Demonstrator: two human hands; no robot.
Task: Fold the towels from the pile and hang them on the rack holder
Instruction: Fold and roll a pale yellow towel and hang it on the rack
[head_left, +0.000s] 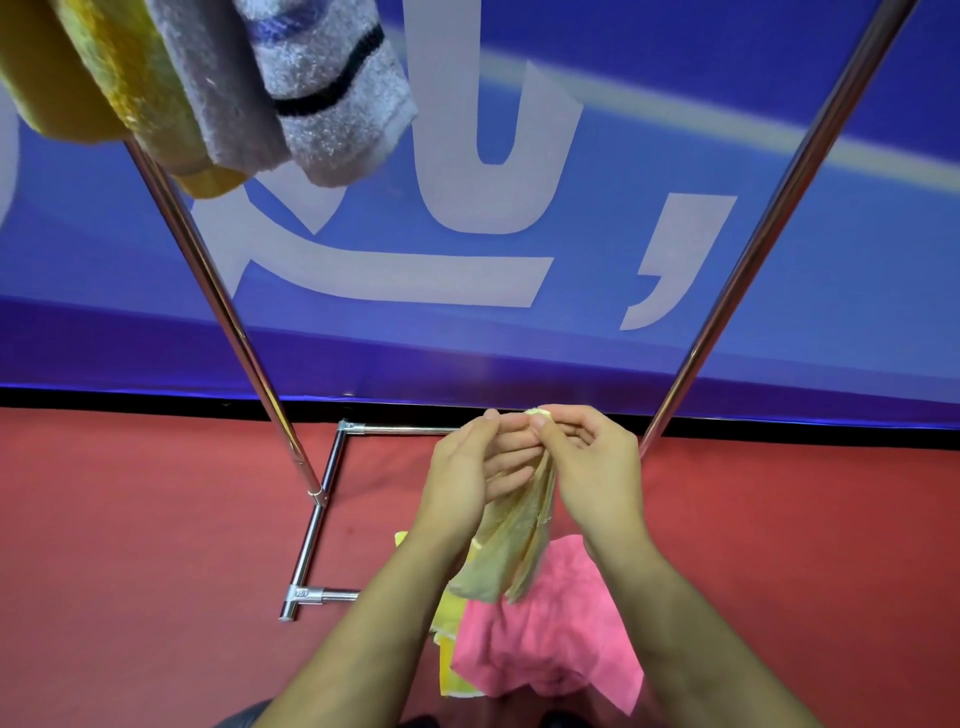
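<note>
A pale olive-yellow towel (511, 540) hangs limp between my hands, pinched at its top edge. My left hand (470, 475) and my right hand (587, 467) both grip that top edge close together, above the pile. The pile on the floor holds a pink towel (545, 639) and a yellow towel (449, 654) under it. The chrome rack (228, 312) rises in front of me, its left post leaning up to the top left. Hung at the top left are a yellow towel (57, 78), a yellow-green towel (140, 88) and a grey towel with a black stripe (322, 88).
The rack's right post (769, 223) slants up to the top right. Its base bars (317, 540) lie on the red carpet (130, 545) left of the pile. A blue banner with white lettering (467, 234) stands behind the rack.
</note>
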